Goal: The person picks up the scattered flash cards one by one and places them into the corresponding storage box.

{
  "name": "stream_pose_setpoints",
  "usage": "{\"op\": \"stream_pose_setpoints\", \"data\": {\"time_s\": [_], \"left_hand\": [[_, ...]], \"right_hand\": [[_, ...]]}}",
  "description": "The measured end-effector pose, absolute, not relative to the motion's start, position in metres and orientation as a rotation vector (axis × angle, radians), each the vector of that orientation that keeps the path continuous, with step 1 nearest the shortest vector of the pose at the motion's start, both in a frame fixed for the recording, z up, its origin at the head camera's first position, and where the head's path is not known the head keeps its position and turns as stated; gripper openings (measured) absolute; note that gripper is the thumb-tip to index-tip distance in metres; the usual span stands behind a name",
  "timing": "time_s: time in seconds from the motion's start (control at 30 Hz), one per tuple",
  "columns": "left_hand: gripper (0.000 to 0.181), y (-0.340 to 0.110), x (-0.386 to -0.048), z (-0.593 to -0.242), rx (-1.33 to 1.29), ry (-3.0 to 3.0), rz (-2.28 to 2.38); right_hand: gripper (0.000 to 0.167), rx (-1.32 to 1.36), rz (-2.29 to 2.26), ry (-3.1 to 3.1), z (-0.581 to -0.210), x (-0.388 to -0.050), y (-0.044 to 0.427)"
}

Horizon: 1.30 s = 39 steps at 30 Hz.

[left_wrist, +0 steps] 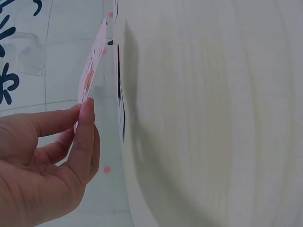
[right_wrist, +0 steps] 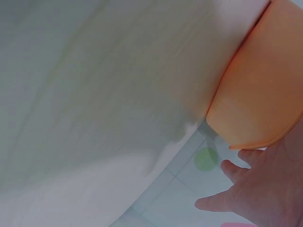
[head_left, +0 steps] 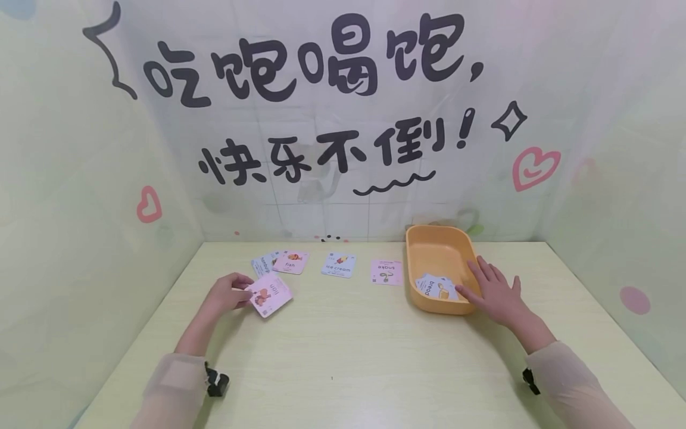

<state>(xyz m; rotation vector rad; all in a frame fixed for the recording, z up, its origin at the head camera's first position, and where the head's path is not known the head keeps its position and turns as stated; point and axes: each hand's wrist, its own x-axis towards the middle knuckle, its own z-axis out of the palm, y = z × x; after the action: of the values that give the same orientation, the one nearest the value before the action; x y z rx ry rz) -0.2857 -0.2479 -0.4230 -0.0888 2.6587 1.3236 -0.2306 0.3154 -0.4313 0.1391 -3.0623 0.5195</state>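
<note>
My left hand (head_left: 229, 293) pinches a pink picture card (head_left: 270, 295) marked "lion" between thumb and fingers, held above the table; in the left wrist view the card (left_wrist: 91, 66) appears nearly edge-on. Just behind it lie a pink "fish" card (head_left: 292, 262) and a blue card (head_left: 262, 264) partly covered by it. My right hand (head_left: 495, 292), fingers spread, is at the right rim of an orange tray (head_left: 436, 234). Inside the tray, toward its near end, several cards lie overlapped, a "bread" card (head_left: 435, 287) on top. The right wrist view shows the tray's outer wall (right_wrist: 260, 80) beside the hand.
Along the back of the pale wooden table (head_left: 343, 357) lie a blue "ice cream" card (head_left: 338, 265) and, left of the tray, a pink "snake" card (head_left: 386, 272), upside down to me. A printed curtain (head_left: 343, 220) stands behind the table's far edge and on both sides.
</note>
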Motion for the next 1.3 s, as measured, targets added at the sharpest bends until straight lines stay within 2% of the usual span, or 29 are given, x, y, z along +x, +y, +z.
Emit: {"op": "stream_pose_setpoints", "data": {"time_s": [0.47, 1.3], "left_hand": [[0.036, -0.203, -0.295, -0.417, -0.047, 2.588, 1.399], [0.031, -0.087, -0.316, -0.393, 0.106, 2.466, 1.560]], "right_hand": [[0.089, 0.146, 0.507, -3.061, -0.433, -0.231, 0.316], [0.088, 0.141, 0.511, -3.059, -0.432, -0.229, 0.316]]}}
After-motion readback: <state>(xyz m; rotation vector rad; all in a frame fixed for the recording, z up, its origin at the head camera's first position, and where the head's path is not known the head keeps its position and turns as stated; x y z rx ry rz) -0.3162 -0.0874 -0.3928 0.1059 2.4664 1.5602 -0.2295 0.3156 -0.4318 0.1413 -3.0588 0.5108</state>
